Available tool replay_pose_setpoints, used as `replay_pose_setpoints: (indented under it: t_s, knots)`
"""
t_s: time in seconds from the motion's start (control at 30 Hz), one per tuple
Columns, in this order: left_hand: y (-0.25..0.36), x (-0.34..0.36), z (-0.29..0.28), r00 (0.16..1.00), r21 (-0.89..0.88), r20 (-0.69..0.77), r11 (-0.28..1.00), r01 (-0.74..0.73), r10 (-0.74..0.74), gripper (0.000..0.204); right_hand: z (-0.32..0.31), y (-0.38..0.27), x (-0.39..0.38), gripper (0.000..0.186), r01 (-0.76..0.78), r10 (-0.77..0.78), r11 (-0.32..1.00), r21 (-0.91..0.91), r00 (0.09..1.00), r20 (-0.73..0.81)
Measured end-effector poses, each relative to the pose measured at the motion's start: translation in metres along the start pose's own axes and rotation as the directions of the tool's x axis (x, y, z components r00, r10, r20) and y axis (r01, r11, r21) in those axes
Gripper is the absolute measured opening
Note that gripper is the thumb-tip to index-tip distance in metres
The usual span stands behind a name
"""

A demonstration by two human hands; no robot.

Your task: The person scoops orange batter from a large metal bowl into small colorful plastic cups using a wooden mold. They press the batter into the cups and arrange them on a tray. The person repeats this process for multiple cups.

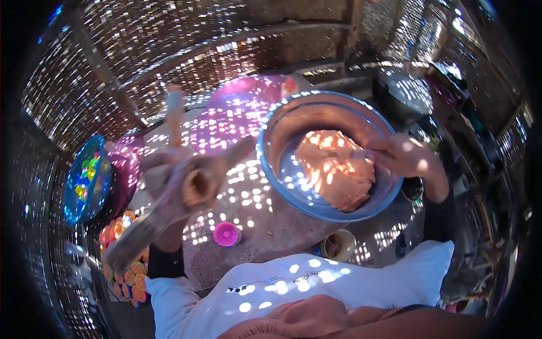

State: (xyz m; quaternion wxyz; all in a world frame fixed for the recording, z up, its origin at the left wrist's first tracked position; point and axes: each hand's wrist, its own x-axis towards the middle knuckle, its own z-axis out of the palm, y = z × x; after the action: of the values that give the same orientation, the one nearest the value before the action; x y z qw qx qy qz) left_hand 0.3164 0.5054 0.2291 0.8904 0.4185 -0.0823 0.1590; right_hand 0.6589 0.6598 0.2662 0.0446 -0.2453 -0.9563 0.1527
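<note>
To the left of the left fingers, well apart, a blue basket (69,198) holds small bright-coloured items; its raised wall presumably keeps them from rolling off. Nearer the body, below the left fingers, round orange pieces (135,277) sit close together, apparently grouped to save space. The left hand (160,172) is motion-blurred, but its fingers appear closed around a long-handled wooden tool (138,238). The tool is held tilted, which turns its hollow, with orange-brown material inside, toward the wearer. A pink disc (226,234) lies to the right of these fingers and nearer the body, presumably for easy reach. Further right, between the hands, the blue-rimmed basin (270,169) likely serves to confine the orange dough (333,166). The dough lies directly left of the right fingers, off-centre in the basin; this position probably shortens the reach. The right hand (409,157) extends over the basin's right rim, fingers bent inward and touching the dough's upper right edge; whether they grip a portion cannot be determined.
</note>
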Motion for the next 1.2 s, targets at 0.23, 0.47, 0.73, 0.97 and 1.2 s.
replay_pose_setpoints:
  t_s: [0.23, 0.47, 0.73, 0.97, 1.2]
  knots:
    - [-0.039, -0.013, -0.004, 0.122, 0.695, -0.307, 0.135, 0.707, 0.944, 0.039, 0.007, -0.070, 0.032, 0.025, 0.257, -0.253, 0.916, 0.308, 0.966, -0.056]
    - [-0.040, 0.006, 0.033, 0.417, 0.048, 0.057, -0.419, 0.907, 0.907, 0.037, 0.071, -0.162, 0.052, 0.023, -0.116, -0.758, 0.392, -0.913, 0.522, -0.392]
    - [-0.034, -0.040, 0.052, 0.200, 0.015, -0.052, -0.199, 0.980, 0.978, 0.017, 0.097, -0.194, -0.003, 0.018, 0.015, -0.326, 0.828, -0.561, 0.827, -0.458]
    - [-0.055, -0.047, 0.018, -0.031, 0.705, 0.111, -0.057, 0.707, 0.993, 0.048, 0.128, -0.195, 0.025, 0.020, 0.102, 0.040, 0.985, 0.141, 0.658, -0.752]
    - [-0.051, -0.036, -0.013, 0.007, 0.625, 0.012, -0.002, -0.781, 1.000, 0.048, 0.158, -0.206, 0.036, 0.019, 0.315, -0.001, 0.924, 0.216, 0.567, -0.824]
